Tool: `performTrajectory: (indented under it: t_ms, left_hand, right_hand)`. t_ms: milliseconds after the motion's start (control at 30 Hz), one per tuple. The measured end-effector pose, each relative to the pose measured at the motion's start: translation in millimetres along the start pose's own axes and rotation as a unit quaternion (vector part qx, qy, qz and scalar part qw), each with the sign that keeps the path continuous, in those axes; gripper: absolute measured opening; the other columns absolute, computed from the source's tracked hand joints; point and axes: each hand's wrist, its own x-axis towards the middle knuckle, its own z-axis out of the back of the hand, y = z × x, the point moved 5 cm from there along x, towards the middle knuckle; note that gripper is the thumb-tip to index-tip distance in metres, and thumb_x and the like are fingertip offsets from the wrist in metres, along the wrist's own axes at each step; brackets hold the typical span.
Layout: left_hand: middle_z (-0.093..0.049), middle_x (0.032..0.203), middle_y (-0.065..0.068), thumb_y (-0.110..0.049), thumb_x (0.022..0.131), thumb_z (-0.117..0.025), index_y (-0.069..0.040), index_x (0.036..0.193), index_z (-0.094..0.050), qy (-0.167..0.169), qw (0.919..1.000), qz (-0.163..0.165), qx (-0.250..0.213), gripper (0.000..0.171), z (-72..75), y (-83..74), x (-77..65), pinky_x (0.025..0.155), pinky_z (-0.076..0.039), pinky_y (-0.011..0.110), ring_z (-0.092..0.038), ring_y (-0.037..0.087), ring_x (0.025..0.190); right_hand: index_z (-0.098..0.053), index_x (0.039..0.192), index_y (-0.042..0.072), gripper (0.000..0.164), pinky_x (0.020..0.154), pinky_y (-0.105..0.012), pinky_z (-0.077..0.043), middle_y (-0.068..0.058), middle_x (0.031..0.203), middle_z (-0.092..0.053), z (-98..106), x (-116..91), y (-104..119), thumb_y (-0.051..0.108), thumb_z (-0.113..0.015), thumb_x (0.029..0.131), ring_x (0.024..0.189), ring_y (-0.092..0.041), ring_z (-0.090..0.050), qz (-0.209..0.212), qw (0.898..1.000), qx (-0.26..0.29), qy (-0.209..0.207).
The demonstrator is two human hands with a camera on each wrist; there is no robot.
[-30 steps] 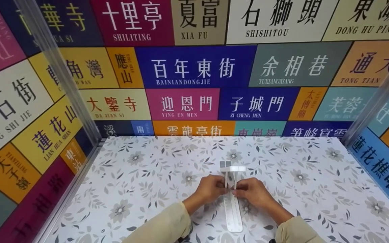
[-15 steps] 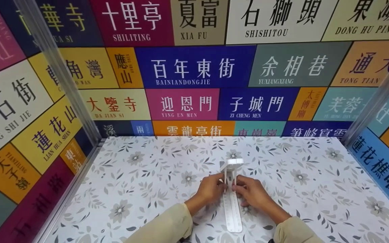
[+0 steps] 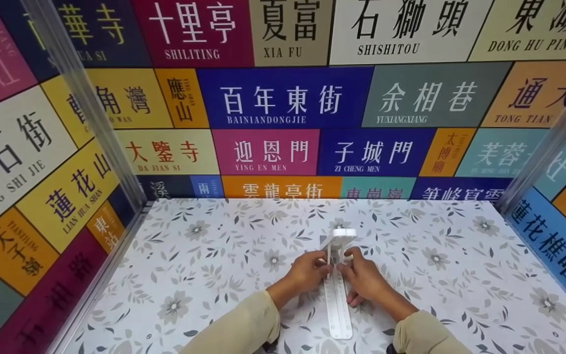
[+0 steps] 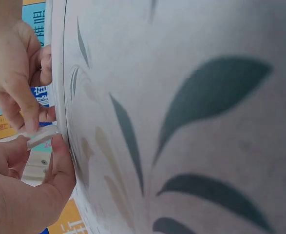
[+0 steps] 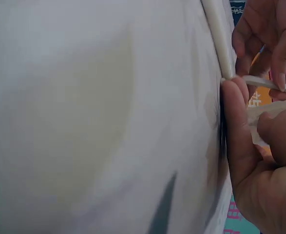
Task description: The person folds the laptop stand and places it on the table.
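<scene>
A white folding stand [image 3: 339,317] sits before me in the head view, its long rounded base lying on the table toward me. Two slim legs rise from the base to a white crosspiece [image 3: 344,233]. My left hand [image 3: 307,270] pinches the left leg low down, near the base. On the opposite side, my right hand [image 3: 365,278] holds the right leg between thumb and index finger, its lower fingers beside the base edge. In the left wrist view, a white strip [image 4: 43,135] lies between the left thumb and finger. Fingers hide the legs' lower ends.
The table [image 3: 189,265] is covered with a floral-print cloth. A wall of colourful sign panels [image 3: 283,98] stands behind it. Clear upright posts [image 3: 96,108] mark the back corners. A small grey patch [image 3: 323,241] shows behind the stand.
The stand's crosspiece has risen and turned, looking narrower now. My right hand has shifted its fingers along the right leg. The left hand stays nearly in place.
</scene>
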Motion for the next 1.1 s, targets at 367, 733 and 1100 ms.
performTrajectory:
  t_ms: [367, 733, 1100]
  left_hand:
    - [-0.076, 0.091, 0.008, -0.009, 0.099, -0.065, -0.008, 0.093, -0.07, -0.007, 0.9999, 0.009, -0.003, 0.007, 0.1, -4.8, 2.3, 0.06, -0.046, 0.021, -0.058, 0.006, 0.07]
    - [-0.08, 0.091, -0.003, -0.016, 0.094, -0.073, -0.013, 0.099, -0.083, -0.063, 0.9941, 0.008, 0.088, 0.011, 12.0, -5.4, 16.9, 0.072, -0.053, 0.023, -0.068, 0.009, 0.084]
    - [-0.074, 0.075, 0.01, -0.02, 0.099, -0.064, 0.002, 0.087, -0.072, -0.081, 0.9851, 0.143, -0.05, 0.026, 13.1, -1.0, 17.9, 0.058, -0.057, 0.027, -0.063, 0.01, 0.06]
  right_hand:
    - [-0.038, 0.149, 0.027, 0.04, 0.034, -0.042, -0.05, -0.016, 0.07, -0.06, 5, 12, 6, 0.028, -0.047, 0.11, 0.037, -0.026, -0.063, -0.003, 0.998, -0.058, -0.011]
    - [-0.049, 0.147, 0.027, 0.039, 0.033, -0.036, -0.049, -0.01, 0.067, -0.061, 7, 24, 8, 0.036, -0.048, 0.109, 0.036, -0.02, -0.061, -0.028, 0.995, -0.095, -0.03]
    - [-0.053, 0.14, 0.017, 0.032, 0.053, -0.035, -0.058, -0.011, 0.077, -0.068, 21, 23, 17, 0.02, -0.05, 0.109, 0.05, -0.017, -0.066, -0.015, 0.999, -0.046, -0.012]
